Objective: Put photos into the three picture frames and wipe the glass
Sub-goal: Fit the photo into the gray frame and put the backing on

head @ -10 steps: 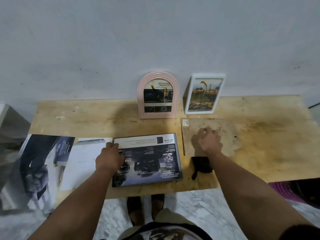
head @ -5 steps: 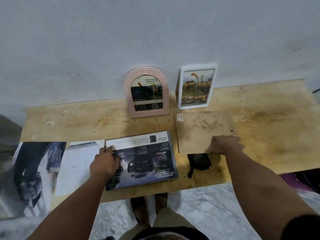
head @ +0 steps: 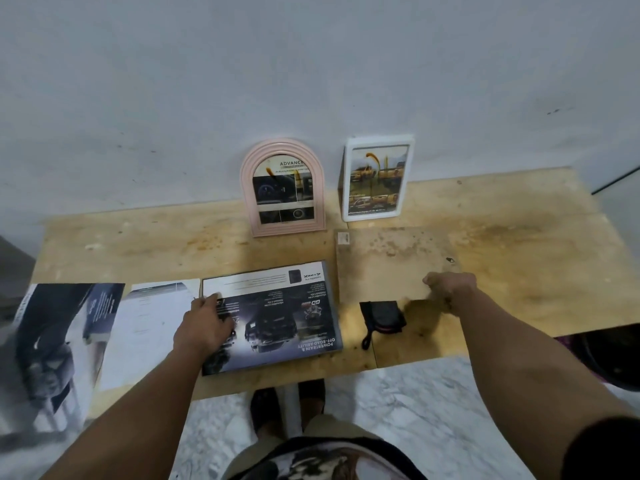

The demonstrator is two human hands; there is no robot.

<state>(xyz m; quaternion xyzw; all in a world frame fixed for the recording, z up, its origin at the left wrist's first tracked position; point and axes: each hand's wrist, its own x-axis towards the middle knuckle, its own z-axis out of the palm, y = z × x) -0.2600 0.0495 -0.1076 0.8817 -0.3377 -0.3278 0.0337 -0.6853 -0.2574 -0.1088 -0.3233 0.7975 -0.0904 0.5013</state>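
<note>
Presently, third frame (head: 272, 315) lies flat on bench (head: 519, 271), long axis left-right, under left hand (head: 204, 329), fingers pressing its left edge | brown backing board (head: 388, 265) just right of it, near edge pinched by right hand (head: 450, 289) | both arms reach forward | two filled frames stand behind
</note>
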